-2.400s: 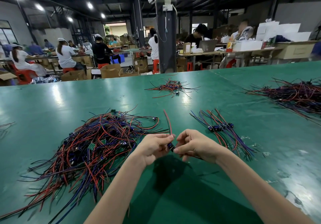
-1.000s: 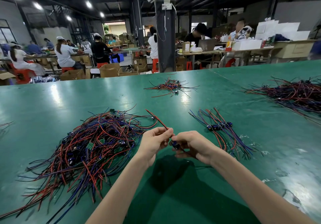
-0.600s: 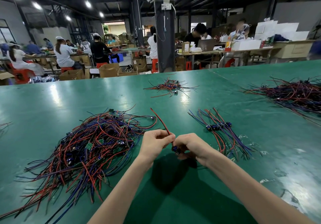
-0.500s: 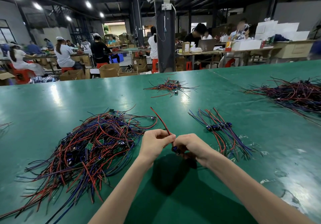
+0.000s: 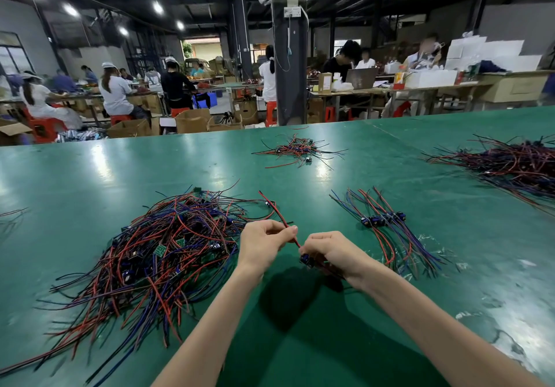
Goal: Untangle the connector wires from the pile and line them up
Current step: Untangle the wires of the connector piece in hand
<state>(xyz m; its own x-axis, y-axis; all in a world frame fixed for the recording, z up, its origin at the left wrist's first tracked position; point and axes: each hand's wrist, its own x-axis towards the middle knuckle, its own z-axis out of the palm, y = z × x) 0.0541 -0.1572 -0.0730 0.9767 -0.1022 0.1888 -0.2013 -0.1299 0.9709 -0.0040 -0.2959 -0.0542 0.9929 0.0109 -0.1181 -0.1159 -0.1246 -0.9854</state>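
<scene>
Red wire (image 5: 271, 206) | runs up-left from connector (image 5: 305, 259) | left hand (image 5: 261, 242) pinches wire | right hand (image 5: 330, 251) fingers (image 5: 312, 243) grip connector

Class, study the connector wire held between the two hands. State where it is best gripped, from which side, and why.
Grip the blue connector block, its one rigid part, from the right, as the right hand does. Its thin red wire runs up and left toward the pile, so the left hand probably does best pinching that wire from the left.
</scene>
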